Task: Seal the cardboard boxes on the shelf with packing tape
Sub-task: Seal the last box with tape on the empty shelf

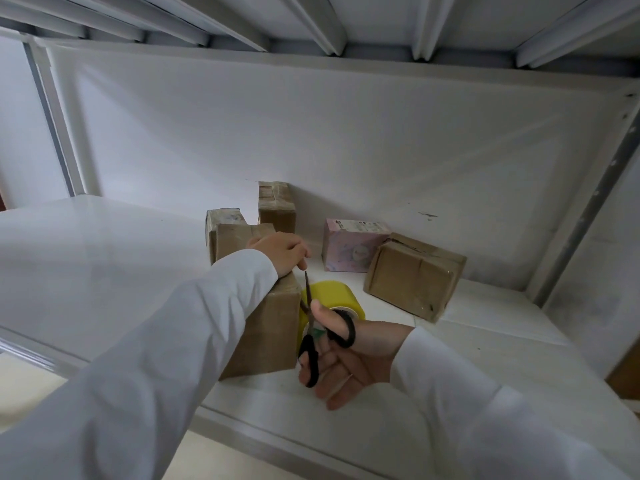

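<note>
My right hand [341,355] grips a pair of black-handled scissors [311,336], thumb through one loop and fingers through the other, blades pointing up along the right edge of the nearest cardboard box [266,327]. My left hand [278,252] rests on top of that box, fingers curled down over its far right corner, just above the scissor tips. The roll of yellow packing tape [334,299] stands on the shelf [104,265] right beside the box, partly behind my right thumb and the blades. Farther back, two more brown boxes [277,206] sit close to the rear wall, behind the one I hold. To the right stand a pink box [349,249] and, touching it, a tilted brown taped box [414,275].
</note>
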